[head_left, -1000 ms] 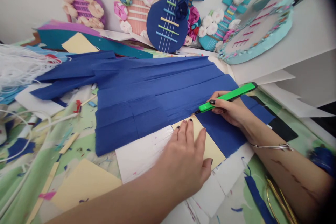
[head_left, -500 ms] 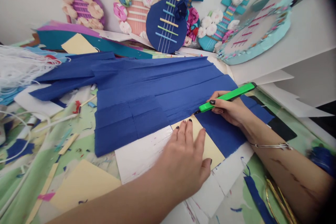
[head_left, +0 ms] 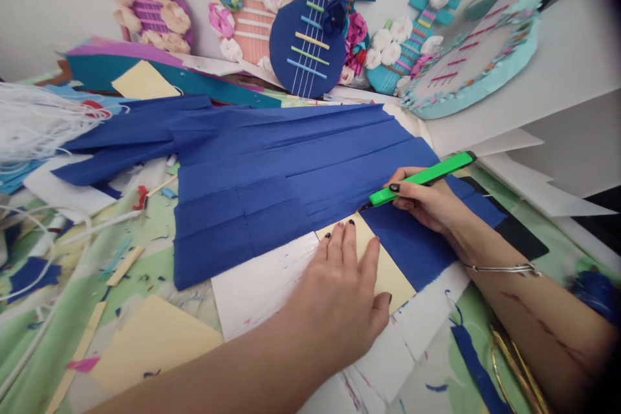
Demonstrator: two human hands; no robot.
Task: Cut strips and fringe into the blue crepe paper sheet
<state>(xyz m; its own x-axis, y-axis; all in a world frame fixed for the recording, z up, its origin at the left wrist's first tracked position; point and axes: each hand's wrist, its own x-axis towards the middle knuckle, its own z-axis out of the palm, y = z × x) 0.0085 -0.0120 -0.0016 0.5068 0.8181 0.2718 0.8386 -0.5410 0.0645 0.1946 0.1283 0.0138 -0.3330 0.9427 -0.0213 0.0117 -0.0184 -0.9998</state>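
Right hand (head_left: pixel 427 204) fingers clamped on green cutter (head_left: pixel 420 178) – tip at blue crepe paper (head_left: pixel 291 174), left hand (head_left: pixel 347 294) flat, fingers together, on yellow card (head_left: pixel 383 272)

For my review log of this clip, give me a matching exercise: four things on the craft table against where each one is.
Things:
1. green craft knife
2. cream card
3. blue crepe paper
4. white string bundle

Places:
A. far left edge of the view
B. under the left hand
C. spread across the middle
D. gripped in the right hand

Pairs: 1-D, 2-B, 3-C, 4-A
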